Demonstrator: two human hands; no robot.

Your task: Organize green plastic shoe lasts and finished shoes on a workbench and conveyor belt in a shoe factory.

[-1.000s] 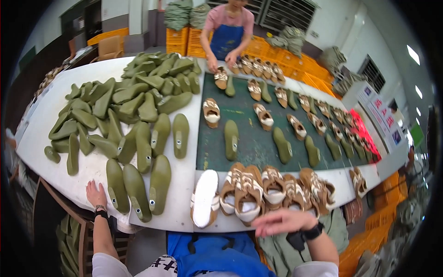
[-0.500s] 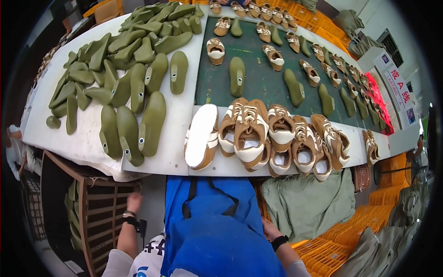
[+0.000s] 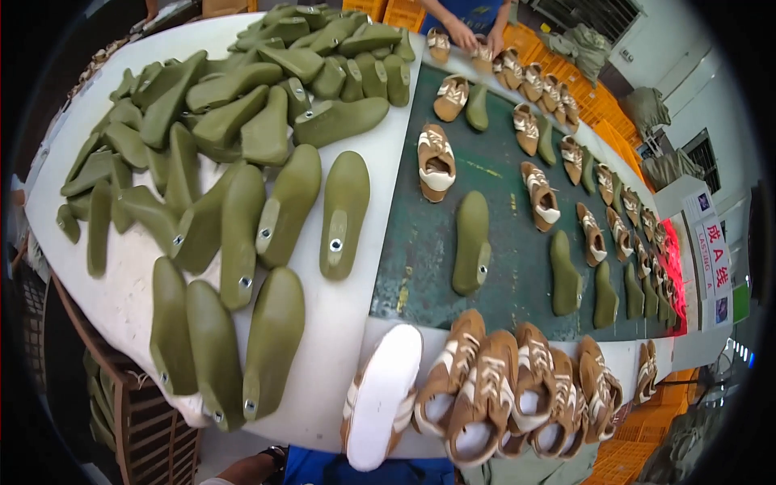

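Standing here, I see the person's own hands gone from sight; a second ago the left lay at the table edge and the right was out over the near shoes, then both dropped below the edge; now just a left forearm [image 3: 246, 469] with a dark wristband [image 3: 277, 457] shows at the bottom, beside the blue apron [image 3: 368, 471]. I cannot tell whether the fingers of either hand are wide, narrow or holding something.

The view swings and tilts, yet the nearest things keep their places; the upturned shoe [image 3: 384, 396] lies on the near edge of the white table [image 3: 339, 347], pale sole up; the brown-and-white shoes [image 3: 491, 380] crowd just to its right; three green lasts [image 3: 218, 347] lie side by side to its left, well apart from it. For the work at this near edge, that looks like a pause, nothing here being handled in sight.

Across the green mat [image 3: 517, 271], a co-worker's hands [image 3: 462, 34] are at a shoe [image 3: 482, 52] in the far row; their exact grip is too small to read.
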